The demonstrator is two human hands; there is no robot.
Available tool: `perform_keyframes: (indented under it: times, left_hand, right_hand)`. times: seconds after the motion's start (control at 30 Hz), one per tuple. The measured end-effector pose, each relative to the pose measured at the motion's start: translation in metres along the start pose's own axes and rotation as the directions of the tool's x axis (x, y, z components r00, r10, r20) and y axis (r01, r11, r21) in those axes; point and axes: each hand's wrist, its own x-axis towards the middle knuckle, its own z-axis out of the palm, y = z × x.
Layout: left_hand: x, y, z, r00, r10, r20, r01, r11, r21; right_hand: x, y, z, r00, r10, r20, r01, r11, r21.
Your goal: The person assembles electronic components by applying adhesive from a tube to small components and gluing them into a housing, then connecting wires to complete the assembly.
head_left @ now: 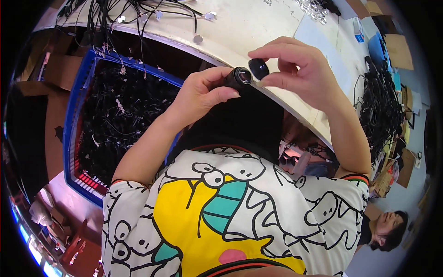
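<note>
Below the hands, a blue crate (74,106) of black cables sits left of the pale table (258,27); brown boxes (398,51) lie far right; left hand (198,94) grips a black lens (239,77); right hand (295,69) pinches a cap (258,68) just beside it

The black lens barrel (237,77) and small cap (258,68) are looking like glossy smooth plastic, while the pale table (258,27) is showing matt.

Small assembly workshop: white worktable (258,27) strewn with cables (138,11), blue crate (74,106) of black wiring, cardboard boxes (399,51) around.
</note>
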Motion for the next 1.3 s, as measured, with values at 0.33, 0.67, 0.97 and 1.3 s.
perform_keyframes:
  times: [0.33,0.67,0.97,1.3]
  left_hand:
    - [0.005,-0.001,0.002,0.997,-0.006,0.083,0.0,0.997,0.071]
    - [0.006,0.008,0.016,0.996,-0.066,0.063,0.052,0.979,0.196]
    - [0.011,0.004,0.017,0.99,-0.036,0.138,0.006,0.978,0.208]
    - [0.014,0.01,0.022,0.984,-0.119,0.132,0.08,0.959,0.271]
  right_hand:
    - [-0.004,0.0,0.006,0.991,-0.129,0.033,0.131,0.988,-0.078]
    - [-0.014,-0.007,0.011,0.995,0.094,-0.025,-0.096,0.909,-0.407]
    - [-0.022,0.013,0.006,0.994,-0.093,0.05,0.103,0.962,-0.253]
    - [-0.027,0.005,0.01,0.998,0.068,0.009,-0.061,0.934,-0.352]
